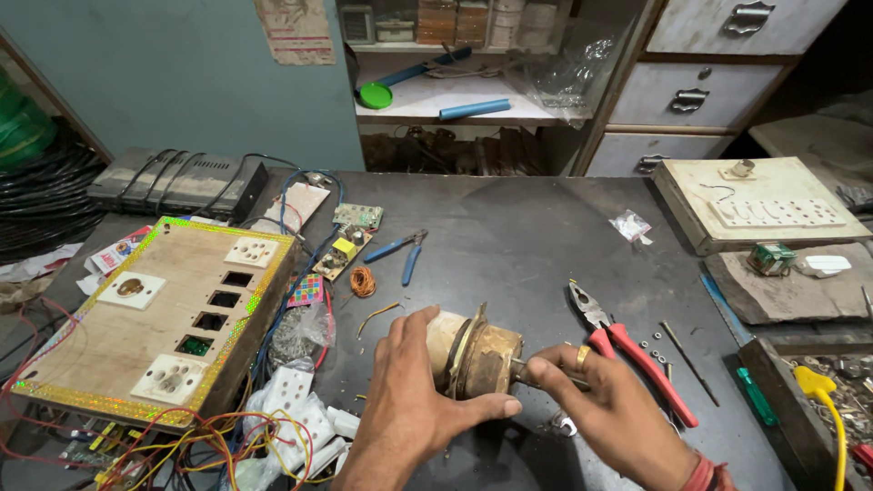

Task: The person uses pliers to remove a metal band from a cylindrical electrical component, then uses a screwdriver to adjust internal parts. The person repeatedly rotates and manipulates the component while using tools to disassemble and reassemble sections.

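Dark, cluttered tabletop [509, 236]; near its front edge my left hand [409, 400] grips the rusty motor [473, 353]; my right hand [605, 405] pinches its shaft [520, 371]; casing looks unopened; red pliers [637, 359] lie idle alongside.

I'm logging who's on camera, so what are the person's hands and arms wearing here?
Both forearms are bare, with no sleeves or gloves in view. The right hand wears a gold-coloured ring on one finger and a red thread band around the wrist. The left hand wears nothing visible.

Bare tabletop [509, 236] beyond motor [473, 353]; red-handled pliers [627, 345] block right.
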